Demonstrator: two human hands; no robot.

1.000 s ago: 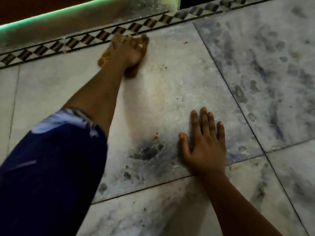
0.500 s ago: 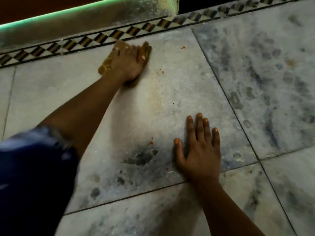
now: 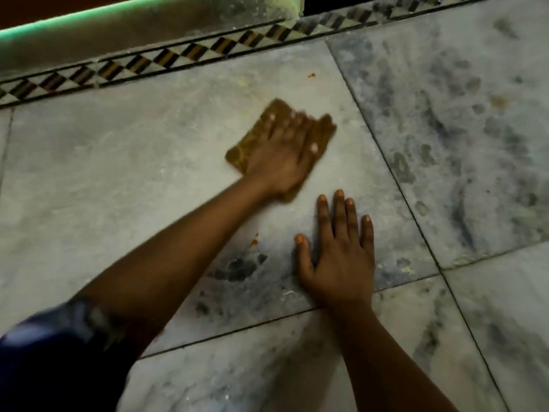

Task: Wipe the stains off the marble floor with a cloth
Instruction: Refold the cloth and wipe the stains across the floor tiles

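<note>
Bracing low on the marble floor (image 3: 118, 162), the person has the right hand (image 3: 338, 263) planted flat, fingers straight and slightly spread, just beside the dark veined patch at its nine o'clock. From that patch, at about twelve o'clock, sit two small orange stains (image 3: 255, 239) right by the left forearm; these look like the nearest job not yet done. Further out, the left hand (image 3: 282, 156) presses flat on the mustard cloth (image 3: 240, 148), fingers splayed over it rather than pinching it, though blur hides the fingertips' exact lie. The cloth lies in the middle of the tile, near the right hand's fingertips at their eleven o'clock. To do this stroke well, I'd say keep the palm's weight over the cloth's centre so it doesn't bunch, and draw it through the near spots. Farther still, at the cloth's one o'clock, another orange speck (image 3: 311, 75) waits near the patterned border (image 3: 178, 56).
</note>
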